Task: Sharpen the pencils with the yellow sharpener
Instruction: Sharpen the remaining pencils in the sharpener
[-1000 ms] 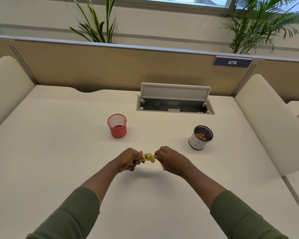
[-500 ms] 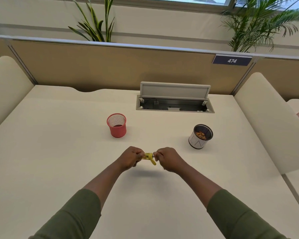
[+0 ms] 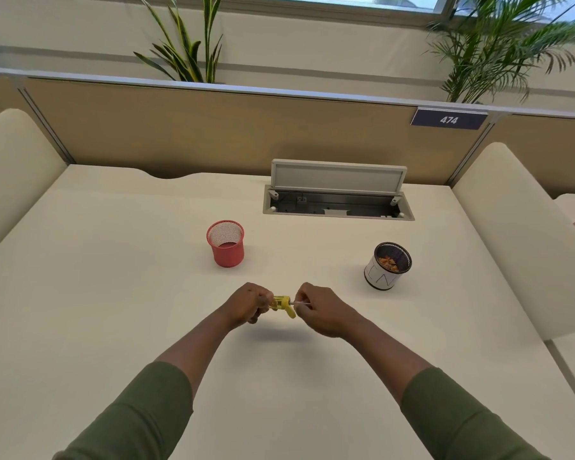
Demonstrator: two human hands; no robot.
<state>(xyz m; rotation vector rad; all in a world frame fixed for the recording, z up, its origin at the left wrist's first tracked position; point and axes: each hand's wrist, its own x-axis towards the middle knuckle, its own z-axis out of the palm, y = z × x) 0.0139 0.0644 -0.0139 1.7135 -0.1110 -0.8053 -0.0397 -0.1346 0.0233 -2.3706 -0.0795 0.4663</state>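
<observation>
A small yellow sharpener (image 3: 281, 303) hangs a little above the cream desk, between my two hands. My left hand (image 3: 246, 307) is closed around its left end. My right hand (image 3: 322, 313) pinches a thin pencil (image 3: 301, 303) whose tip sits in the sharpener's right side; most of the pencil is hidden inside my fist. Behind them stands a red mesh cup (image 3: 226, 243) at the left and a white cup with a black mesh rim (image 3: 386, 270) at the right, which holds brownish shavings.
An open cable hatch (image 3: 337, 200) with its lid raised is sunk into the desk at the back. Padded cream dividers (image 3: 511, 234) flank the desk on both sides. A tan partition with a "474" label (image 3: 448, 119) closes the back.
Both hands have stayed in place above the desk. The sharpener has turned slightly between frames, its yellow lower part now pointing down and right, and a short length of pencil shows beside it.
</observation>
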